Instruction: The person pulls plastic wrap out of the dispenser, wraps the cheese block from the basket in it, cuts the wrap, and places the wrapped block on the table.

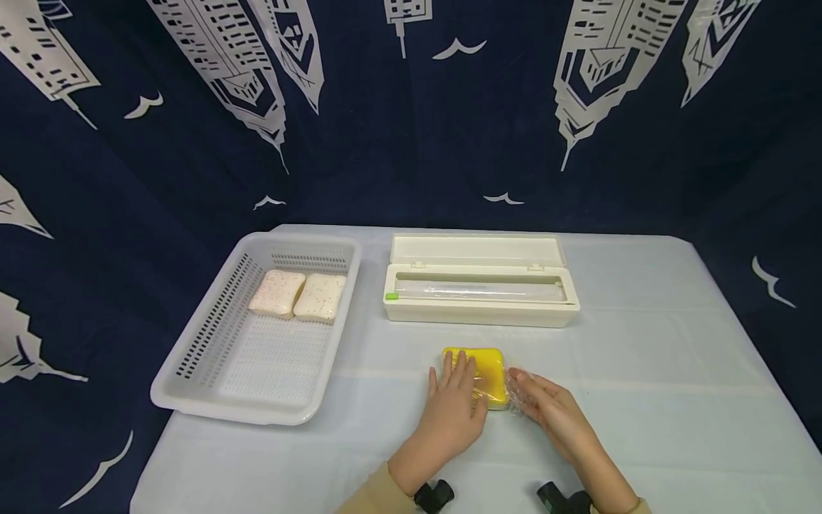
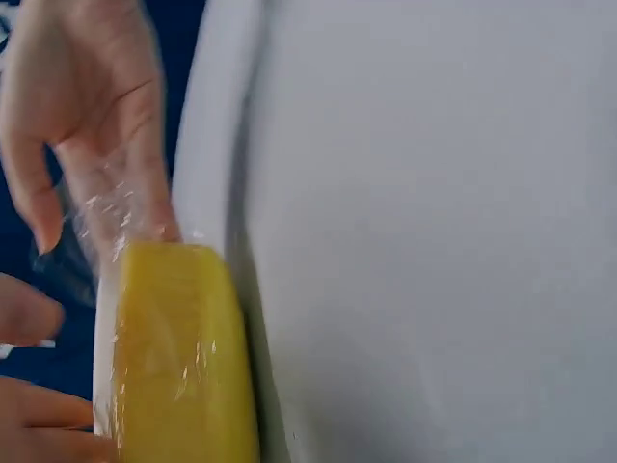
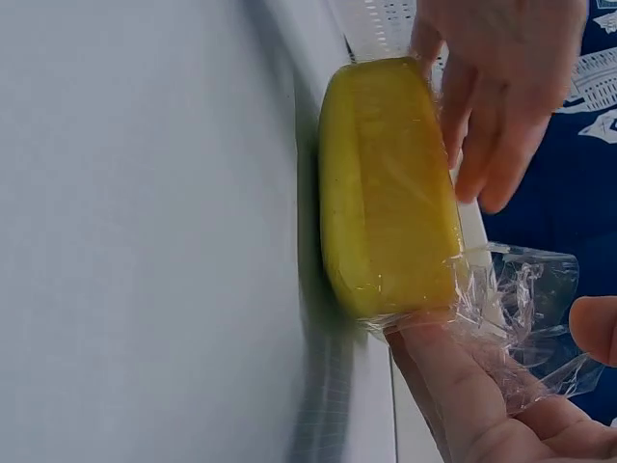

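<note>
A yellow rounded block (image 1: 491, 371) wrapped in clear plastic film lies on the table in front of me. My left hand (image 1: 454, 414) rests on its left part with fingers spread and nearly straight. At the block's right end is my right hand (image 1: 557, 414), its fingertips right at the edge. In the right wrist view, loose crinkled film (image 3: 525, 299) sticks out from that end, between the right fingers and the thumb, which stand apart. The film-covered block (image 2: 183, 357) also shows in the left wrist view, with the right hand (image 2: 92, 106) beyond it.
Behind the block stands a long cream film dispenser box (image 1: 481, 314), lid raised, with a clear roll (image 1: 478, 289) inside and a green slider (image 1: 392, 295). To the left, a white perforated basket (image 1: 257, 410) holds two pale speckled bread-like slices (image 1: 320, 296). A dark patterned cloth (image 1: 411, 157) hangs behind.
</note>
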Demonstrator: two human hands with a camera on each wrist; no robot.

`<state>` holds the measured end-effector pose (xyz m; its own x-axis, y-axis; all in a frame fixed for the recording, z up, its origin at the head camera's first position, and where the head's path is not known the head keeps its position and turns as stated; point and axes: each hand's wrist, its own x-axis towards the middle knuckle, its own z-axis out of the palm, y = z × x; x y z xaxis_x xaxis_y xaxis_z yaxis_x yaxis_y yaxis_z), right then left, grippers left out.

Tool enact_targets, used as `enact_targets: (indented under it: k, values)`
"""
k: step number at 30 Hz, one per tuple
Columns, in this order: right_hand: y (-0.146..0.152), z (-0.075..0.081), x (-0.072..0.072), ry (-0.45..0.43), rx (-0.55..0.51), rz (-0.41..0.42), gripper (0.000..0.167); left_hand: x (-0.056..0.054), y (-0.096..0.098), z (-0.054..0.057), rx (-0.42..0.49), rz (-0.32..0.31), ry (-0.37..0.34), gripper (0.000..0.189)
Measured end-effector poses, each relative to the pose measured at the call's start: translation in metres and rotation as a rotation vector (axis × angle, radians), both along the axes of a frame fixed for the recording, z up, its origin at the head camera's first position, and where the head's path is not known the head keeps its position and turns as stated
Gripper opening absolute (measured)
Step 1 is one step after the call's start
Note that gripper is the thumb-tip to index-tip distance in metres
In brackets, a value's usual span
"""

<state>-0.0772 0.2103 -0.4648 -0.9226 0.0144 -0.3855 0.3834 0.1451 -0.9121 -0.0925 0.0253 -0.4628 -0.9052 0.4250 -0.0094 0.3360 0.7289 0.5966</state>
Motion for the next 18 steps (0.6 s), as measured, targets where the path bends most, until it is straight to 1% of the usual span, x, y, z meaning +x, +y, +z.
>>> enact_targets:
  k: [2, 4, 6, 7, 10, 12, 14, 15, 18]
  values:
    - [0.0, 0.001, 0.001, -0.009, 0.003, -0.006, 0.068, -0.004, -0.007, 0.003, 0.125, 0.073, -0.035, 0.058]
    - [0.0, 0.001, 0.001, -0.018, 0.019, -0.01, 0.069, -0.009, -0.016, 0.005, 0.237, 0.137, -0.071, 0.063]
    - [0.001, 0.003, 0.002, -0.032, 0.044, -0.019, 0.067, -0.014, -0.025, 0.004, 0.284, 0.168, -0.139, 0.077]
    - [0.002, 0.003, 0.003, -0.037, 0.055, -0.021, 0.065, -0.016, -0.03, 0.002, 0.292, 0.166, -0.183, 0.086]
    - [0.005, 0.006, 0.005, -0.058, 0.082, -0.027, 0.062, -0.023, -0.039, -0.005, 0.296, 0.1, -0.305, 0.113]
    - [0.006, 0.007, 0.006, -0.064, 0.093, -0.025, 0.063, -0.026, -0.042, -0.011, 0.301, 0.058, -0.357, 0.123]
    - [0.006, 0.008, 0.007, -0.072, 0.1, -0.03, 0.063, -0.03, -0.043, -0.018, 0.3, 0.035, -0.377, 0.125]
    - [0.006, 0.008, 0.008, -0.075, 0.097, -0.035, 0.062, -0.031, -0.043, -0.02, 0.297, 0.035, -0.384, 0.124]
    - [0.006, 0.01, 0.01, -0.089, 0.082, -0.057, 0.059, -0.034, -0.043, -0.026, 0.289, 0.051, -0.374, 0.116]
